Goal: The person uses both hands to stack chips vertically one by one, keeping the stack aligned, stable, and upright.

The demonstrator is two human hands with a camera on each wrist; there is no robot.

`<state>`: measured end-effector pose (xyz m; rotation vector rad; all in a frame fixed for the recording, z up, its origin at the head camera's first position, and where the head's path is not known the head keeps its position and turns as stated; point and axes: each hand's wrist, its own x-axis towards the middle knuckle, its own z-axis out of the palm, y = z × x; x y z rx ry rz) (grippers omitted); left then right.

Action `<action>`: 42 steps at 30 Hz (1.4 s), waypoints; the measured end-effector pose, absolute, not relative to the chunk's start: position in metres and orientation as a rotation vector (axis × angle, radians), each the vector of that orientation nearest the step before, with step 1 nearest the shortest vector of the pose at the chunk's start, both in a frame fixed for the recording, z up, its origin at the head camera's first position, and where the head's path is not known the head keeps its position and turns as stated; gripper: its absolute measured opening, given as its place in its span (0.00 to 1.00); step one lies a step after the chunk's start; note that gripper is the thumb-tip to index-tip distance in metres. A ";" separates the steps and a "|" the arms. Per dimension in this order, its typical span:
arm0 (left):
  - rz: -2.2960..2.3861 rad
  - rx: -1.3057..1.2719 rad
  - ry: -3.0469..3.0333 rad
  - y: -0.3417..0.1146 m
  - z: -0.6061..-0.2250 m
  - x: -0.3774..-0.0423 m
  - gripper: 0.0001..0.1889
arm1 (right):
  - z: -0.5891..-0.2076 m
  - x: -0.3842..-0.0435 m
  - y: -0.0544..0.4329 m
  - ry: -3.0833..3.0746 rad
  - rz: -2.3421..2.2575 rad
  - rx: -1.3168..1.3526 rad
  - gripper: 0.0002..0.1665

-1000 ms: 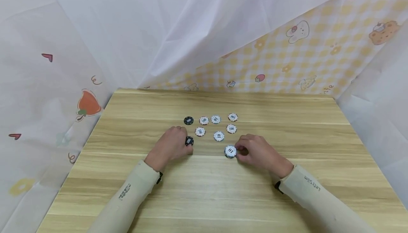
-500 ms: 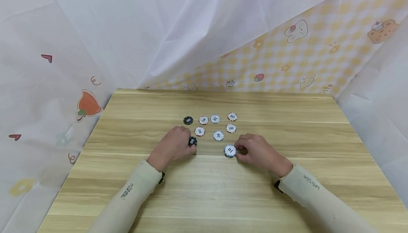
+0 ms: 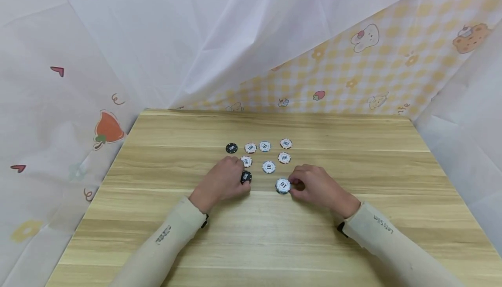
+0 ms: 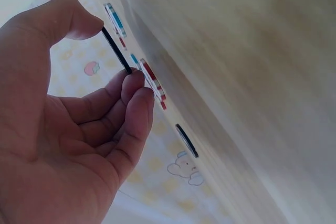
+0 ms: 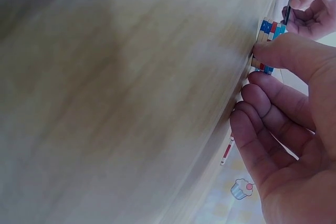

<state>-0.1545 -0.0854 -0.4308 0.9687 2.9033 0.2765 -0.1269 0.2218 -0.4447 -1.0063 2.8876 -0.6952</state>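
Note:
My left hand (image 3: 222,179) pinches a black poker chip (image 3: 246,176) marked 100 between thumb and fingertips. In the left wrist view this black chip (image 4: 115,51) shows edge-on, raised off the tabletop. To its right, my right hand (image 3: 319,186) holds the near side of a short stack of poker chips (image 3: 283,186), thumb and fingers at its rim. A white chip marked 10 tops the stack. The right wrist view shows the layered edges of the stack (image 5: 272,30) in blue, red, white and tan, with the thumb against them.
Behind my hands several single chips lie flat: a black chip (image 3: 232,148), red-edged 100 chips (image 3: 284,158) and blue-edged 10 chips (image 3: 269,167). One white 100 chip (image 3: 247,161) sits right by my left fingers. The wooden table (image 3: 333,247) ends at a patterned cloth (image 3: 337,73).
My left hand has moved to the right with the black chip, toward the stack, and now partly covers a white 100 chip. The right hand has stayed at the stack.

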 end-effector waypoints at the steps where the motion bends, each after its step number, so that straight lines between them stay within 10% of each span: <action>1: 0.279 0.981 2.904 -0.084 -0.431 -0.154 0.20 | -0.445 -0.127 0.222 2.888 -0.694 -1.006 0.10; 42: 0.283 1.158 2.835 -0.037 -0.429 -0.147 0.17 | -0.447 -0.128 0.222 2.884 -0.704 -1.000 0.11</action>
